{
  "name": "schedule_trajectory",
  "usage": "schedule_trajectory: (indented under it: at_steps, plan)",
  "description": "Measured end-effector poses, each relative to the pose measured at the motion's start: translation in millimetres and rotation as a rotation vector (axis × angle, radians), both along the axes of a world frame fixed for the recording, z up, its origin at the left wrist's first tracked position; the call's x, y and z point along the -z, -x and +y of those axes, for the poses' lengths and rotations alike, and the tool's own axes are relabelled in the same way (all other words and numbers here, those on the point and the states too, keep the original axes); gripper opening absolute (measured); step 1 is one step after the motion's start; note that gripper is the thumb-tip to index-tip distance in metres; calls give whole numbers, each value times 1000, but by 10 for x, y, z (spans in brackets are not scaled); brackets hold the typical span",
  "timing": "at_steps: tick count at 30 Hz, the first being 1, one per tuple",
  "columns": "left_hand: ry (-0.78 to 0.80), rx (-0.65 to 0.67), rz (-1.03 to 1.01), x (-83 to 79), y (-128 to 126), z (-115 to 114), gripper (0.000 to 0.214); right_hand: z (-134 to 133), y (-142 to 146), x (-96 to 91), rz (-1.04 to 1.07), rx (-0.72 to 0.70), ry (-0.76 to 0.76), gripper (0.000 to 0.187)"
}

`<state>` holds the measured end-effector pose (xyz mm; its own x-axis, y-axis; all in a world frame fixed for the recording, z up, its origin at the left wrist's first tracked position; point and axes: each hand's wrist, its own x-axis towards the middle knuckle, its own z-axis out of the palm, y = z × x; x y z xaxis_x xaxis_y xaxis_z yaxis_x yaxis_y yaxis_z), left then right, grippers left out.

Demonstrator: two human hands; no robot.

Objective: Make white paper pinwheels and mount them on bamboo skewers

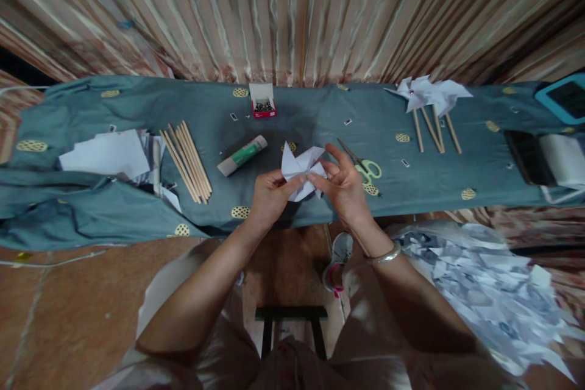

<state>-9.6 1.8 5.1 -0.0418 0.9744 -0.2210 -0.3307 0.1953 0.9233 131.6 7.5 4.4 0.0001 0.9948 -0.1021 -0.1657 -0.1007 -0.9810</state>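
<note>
Light is dim, shadows soft, edges stretched.

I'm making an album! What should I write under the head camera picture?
Left hand and right hand hold a folded white paper between a green-and-white tube and scissors.

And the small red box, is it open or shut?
Open. The red box has its lid raised, and small metal pieces show inside.

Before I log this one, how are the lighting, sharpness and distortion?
Head view: dim, uneven light, with soft shadow on the cloth around the folded paper; head view: bright glint on the bracelet; head view: print on the red box too soft to read; head view: blue-framed device at the right edge apparently stretched by the wide lens.
</note>
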Motion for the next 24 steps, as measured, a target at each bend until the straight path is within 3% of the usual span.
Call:
schedule_trajectory:
  at_steps: [11, 24]
  plan:
    - [-37, 1, 59, 3, -10, 0, 33, -11, 20, -34, -11, 30, 30, 89]
    - [-59, -57, -39, 21, -20, 17, 33, -14, 57, -65, -20, 42, 26, 87]
